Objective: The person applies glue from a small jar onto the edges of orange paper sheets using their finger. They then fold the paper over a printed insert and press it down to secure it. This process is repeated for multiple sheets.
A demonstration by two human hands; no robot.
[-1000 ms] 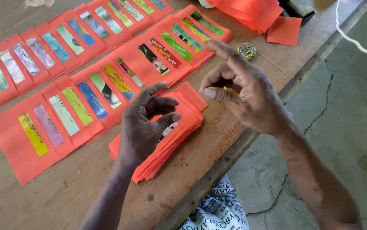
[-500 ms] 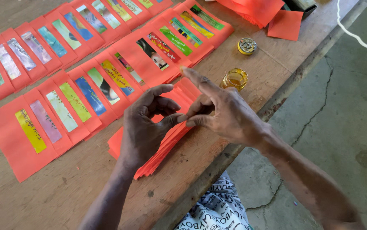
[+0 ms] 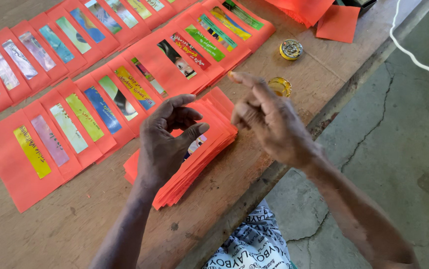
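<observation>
The wooden desk (image 3: 75,234) carries almost everything, and its right edge runs diagonally above a cracked concrete floor (image 3: 398,149). Two long rows of orange sheets (image 3: 5,159), each with a coloured strip glued on, lie overlapping from the left edge towards the far right corner. Near the right edge, in front of the person, sits a stack of orange sheets (image 3: 199,159), fanned a little.

The left hand (image 3: 167,144) rests on top of this stack with fingers curled, pressing it down; a small printed strip (image 3: 194,145) shows just beside the thumb, perhaps pinched, but the view is not clear enough to be sure. The right hand (image 3: 269,122) hovers over the far end of the stack, loosely bent, index finger up, and it holds nothing.

Just behind it stands a small open yellow tin (image 3: 280,85), and its lid (image 3: 291,49) lies farther along the edge.

The sheets look thin, light and soft, so they would probably crease easily; a single one is best lifted by a free corner.
</observation>
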